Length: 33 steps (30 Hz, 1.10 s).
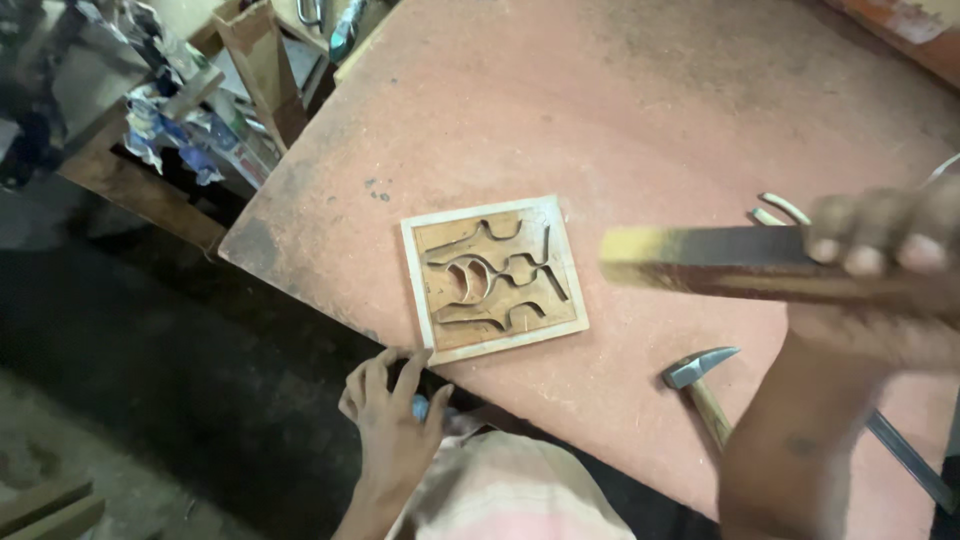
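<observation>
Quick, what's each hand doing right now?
Left hand: open, fingers spread at the table's edge, holding nothing.
Right hand: closed around a dark wooden bar.

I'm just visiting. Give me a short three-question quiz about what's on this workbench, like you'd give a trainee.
1. True or false: the carved wooden block lies flat on the reddish table.
2. What does the right hand grip? A) a long dark wooden bar B) a paintbrush C) a saw
3. Fill in: the left hand rests at the table's near ____, with nothing visibly gripped.

Key
1. True.
2. A, the wooden bar, held above the table; the hammer lies loose below it.
3. Edge.
</observation>
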{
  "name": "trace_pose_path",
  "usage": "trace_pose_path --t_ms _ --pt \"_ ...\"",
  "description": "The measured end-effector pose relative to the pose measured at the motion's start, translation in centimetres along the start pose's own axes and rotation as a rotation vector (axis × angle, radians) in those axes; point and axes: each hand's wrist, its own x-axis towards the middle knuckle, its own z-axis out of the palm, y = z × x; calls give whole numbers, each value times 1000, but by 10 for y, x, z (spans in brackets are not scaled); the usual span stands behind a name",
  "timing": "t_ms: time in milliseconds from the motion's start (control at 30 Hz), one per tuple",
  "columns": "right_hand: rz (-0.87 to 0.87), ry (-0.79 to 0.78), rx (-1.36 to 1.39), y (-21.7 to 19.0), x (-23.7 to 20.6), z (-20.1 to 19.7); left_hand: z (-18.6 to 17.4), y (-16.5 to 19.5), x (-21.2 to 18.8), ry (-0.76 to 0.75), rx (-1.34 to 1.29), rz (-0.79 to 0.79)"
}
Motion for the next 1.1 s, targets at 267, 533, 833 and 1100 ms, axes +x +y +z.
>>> trace_pose_path --t_ms 267,533,833,1100 --pt "76 47 -233 133 -20 51 8 -7 18 90 27 141" --pt "-142 -84 -172 85 -20 46 29 -28 41 42 -35 346" --pt "270 -93 -165 167 -28 158 34 -50 61 -117 -136 551" --pt "385 -35 -476 192 -55 155 35 -65 74 -272 -162 711"
